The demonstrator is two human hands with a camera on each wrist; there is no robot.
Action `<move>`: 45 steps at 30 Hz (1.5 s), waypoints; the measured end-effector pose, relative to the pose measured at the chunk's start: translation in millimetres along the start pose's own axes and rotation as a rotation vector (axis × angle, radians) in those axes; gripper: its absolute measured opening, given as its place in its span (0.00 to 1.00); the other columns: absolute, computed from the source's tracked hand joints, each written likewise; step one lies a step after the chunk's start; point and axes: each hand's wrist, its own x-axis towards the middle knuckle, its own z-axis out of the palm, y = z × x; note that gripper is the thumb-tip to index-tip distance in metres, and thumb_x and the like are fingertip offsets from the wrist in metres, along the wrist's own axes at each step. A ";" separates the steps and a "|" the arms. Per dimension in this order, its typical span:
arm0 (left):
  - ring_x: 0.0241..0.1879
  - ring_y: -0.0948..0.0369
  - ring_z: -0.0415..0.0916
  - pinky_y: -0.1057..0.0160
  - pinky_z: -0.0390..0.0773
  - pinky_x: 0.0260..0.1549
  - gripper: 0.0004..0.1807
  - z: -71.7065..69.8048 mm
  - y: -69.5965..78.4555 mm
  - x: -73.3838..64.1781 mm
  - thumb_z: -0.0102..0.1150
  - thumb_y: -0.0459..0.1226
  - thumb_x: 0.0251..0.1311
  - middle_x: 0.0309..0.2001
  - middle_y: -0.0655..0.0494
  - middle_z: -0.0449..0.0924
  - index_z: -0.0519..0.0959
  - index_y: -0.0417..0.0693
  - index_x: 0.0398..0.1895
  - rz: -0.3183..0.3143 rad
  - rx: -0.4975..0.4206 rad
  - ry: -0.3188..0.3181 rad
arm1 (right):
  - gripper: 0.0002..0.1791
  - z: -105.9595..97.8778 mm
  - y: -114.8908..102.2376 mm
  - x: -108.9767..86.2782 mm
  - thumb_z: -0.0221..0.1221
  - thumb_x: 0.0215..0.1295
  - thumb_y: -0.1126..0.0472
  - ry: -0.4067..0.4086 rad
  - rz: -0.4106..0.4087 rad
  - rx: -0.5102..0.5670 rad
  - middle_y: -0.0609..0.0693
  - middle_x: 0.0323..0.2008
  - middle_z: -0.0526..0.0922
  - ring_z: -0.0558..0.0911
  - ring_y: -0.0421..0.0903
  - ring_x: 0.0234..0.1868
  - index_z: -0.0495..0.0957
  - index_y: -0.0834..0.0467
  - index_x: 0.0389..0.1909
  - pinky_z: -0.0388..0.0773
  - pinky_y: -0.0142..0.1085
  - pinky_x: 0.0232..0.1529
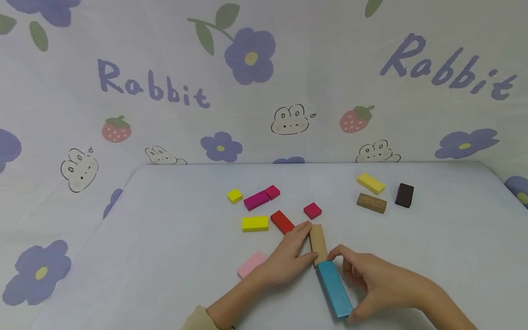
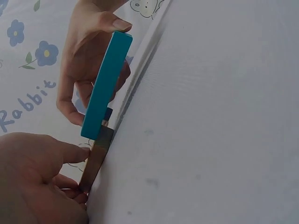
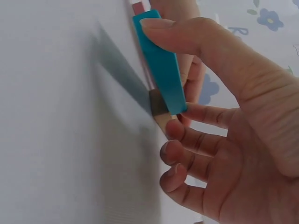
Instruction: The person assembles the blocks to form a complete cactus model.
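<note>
My right hand (image 1: 385, 280) pinches a long blue block (image 1: 335, 289) by its two ends, thumb at the near end and index finger at the far one. The blue block (image 2: 106, 86) is held off the tabletop in the left wrist view, its far end over the near end of a tan wooden block (image 1: 317, 238). Whether the two blocks touch, I cannot tell. With thumb and fingers on its sides, my left hand (image 1: 284, 260) holds the tan block, which lies on the table. In the right wrist view the blue block (image 3: 163, 65) casts a shadow below.
Close to my left hand lie a red block (image 1: 282, 222), a pink block (image 1: 252, 264) and a yellow block (image 1: 255, 223). Behind are a magenta block (image 1: 256, 200) and a small crimson block (image 1: 312, 211). Farther right sit a brown block (image 1: 371, 203) and a dark block (image 1: 404, 195).
</note>
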 end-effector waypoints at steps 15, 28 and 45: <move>0.82 0.49 0.53 0.45 0.59 0.79 0.39 1.0 1.4 -2.0 0.57 0.41 0.77 0.83 0.46 0.54 0.54 0.40 0.84 -0.019 0.030 0.000 | 0.52 21.6 4.8 -1.7 0.84 0.44 0.49 0.082 -0.023 -0.031 0.43 0.31 0.74 0.73 0.36 0.28 0.64 0.56 0.66 0.73 0.29 0.28; 0.82 0.50 0.54 0.44 0.60 0.78 0.39 0.2 2.6 -2.2 0.58 0.41 0.76 0.83 0.47 0.55 0.55 0.41 0.84 -0.035 0.020 0.007 | 0.54 18.6 4.7 -5.1 0.85 0.45 0.52 0.043 0.008 -0.018 0.45 0.35 0.73 0.72 0.37 0.32 0.61 0.63 0.67 0.72 0.29 0.30; 0.81 0.49 0.54 0.44 0.60 0.78 0.39 1.7 1.0 -0.2 0.59 0.40 0.76 0.83 0.46 0.56 0.56 0.40 0.84 -0.025 0.019 0.005 | 0.51 19.6 5.3 -5.4 0.84 0.47 0.50 0.048 0.013 -0.038 0.45 0.33 0.73 0.72 0.36 0.31 0.64 0.64 0.64 0.72 0.28 0.30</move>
